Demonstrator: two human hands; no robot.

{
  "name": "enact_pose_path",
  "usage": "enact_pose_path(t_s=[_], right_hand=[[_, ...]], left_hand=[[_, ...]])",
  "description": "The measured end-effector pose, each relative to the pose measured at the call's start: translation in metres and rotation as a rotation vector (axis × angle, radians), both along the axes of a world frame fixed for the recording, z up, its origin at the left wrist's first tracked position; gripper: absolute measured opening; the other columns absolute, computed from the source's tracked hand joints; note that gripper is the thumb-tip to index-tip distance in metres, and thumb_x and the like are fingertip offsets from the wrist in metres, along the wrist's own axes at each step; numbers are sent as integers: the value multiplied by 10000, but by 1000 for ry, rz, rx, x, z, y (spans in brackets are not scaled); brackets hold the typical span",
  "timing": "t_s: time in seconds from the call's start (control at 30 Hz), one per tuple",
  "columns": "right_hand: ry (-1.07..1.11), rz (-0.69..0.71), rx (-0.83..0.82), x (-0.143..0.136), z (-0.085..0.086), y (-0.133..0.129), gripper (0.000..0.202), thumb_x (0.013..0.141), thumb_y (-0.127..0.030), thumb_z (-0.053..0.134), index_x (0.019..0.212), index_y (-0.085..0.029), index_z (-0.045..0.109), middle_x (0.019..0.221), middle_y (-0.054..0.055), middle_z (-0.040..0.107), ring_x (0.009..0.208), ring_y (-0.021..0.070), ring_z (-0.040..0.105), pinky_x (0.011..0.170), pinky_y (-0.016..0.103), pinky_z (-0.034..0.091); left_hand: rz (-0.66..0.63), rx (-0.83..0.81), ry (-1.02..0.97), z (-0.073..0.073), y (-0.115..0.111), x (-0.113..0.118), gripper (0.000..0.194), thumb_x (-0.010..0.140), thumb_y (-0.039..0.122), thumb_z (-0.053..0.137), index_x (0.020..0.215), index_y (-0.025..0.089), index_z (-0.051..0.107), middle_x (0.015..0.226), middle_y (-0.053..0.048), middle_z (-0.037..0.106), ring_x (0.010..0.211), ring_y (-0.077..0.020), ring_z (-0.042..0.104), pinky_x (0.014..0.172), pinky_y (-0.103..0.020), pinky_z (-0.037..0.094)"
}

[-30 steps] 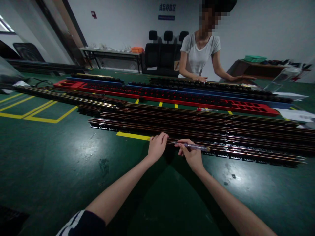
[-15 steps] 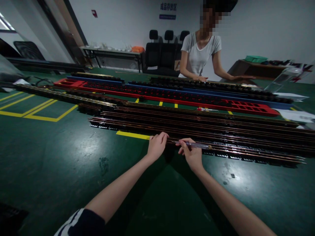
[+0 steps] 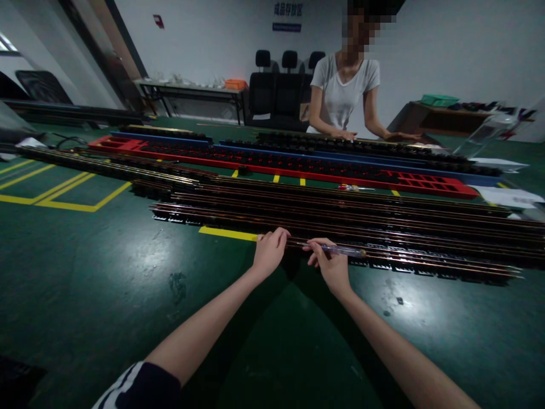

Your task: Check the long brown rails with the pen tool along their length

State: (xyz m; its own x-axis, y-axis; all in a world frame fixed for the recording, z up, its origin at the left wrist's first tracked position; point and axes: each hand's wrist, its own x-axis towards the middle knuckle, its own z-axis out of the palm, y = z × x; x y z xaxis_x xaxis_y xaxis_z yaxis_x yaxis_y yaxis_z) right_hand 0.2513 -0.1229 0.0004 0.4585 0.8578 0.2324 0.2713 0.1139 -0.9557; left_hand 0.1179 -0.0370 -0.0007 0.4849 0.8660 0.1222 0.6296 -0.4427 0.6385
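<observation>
Long dark strips with coppery rods [image 3: 332, 210] lie side by side across the green table [image 3: 140, 272]. At their near edge my left hand [image 3: 271, 250] has its fingers closed on the nearest strip. Just to the right, my right hand [image 3: 332, 267] grips a screwdriver with a clear handle [image 3: 347, 250]. Its thin shaft points left toward my left hand, and the tip is too small to make out against the strip.
Behind the strips lie a long red tray [image 3: 289, 168] and blue rails [image 3: 264, 149]. A second screwdriver [image 3: 349, 188] rests near the red tray. Across the table stands a person in a white shirt [image 3: 343, 91], hands on the far parts. White papers [image 3: 506, 196] lie at right.
The whole view has shifted slightly. My hands keep nearly the same pose at the strip. The other person's hand at the right has moved a little inward.
</observation>
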Motion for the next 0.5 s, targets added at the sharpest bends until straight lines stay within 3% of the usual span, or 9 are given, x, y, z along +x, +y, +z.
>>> enact_pose_path(t_s=[0.5], right_hand=[[40, 16, -23, 2, -4, 0, 309, 794, -473, 594, 849, -168, 606, 742, 71, 710, 428, 111, 564, 371, 214, 403]], left_hand=[[-8, -10, -34, -2, 1, -1, 286, 955, 236, 311, 954, 230, 596, 773, 25, 660, 817, -159, 611, 833, -318, 356]])
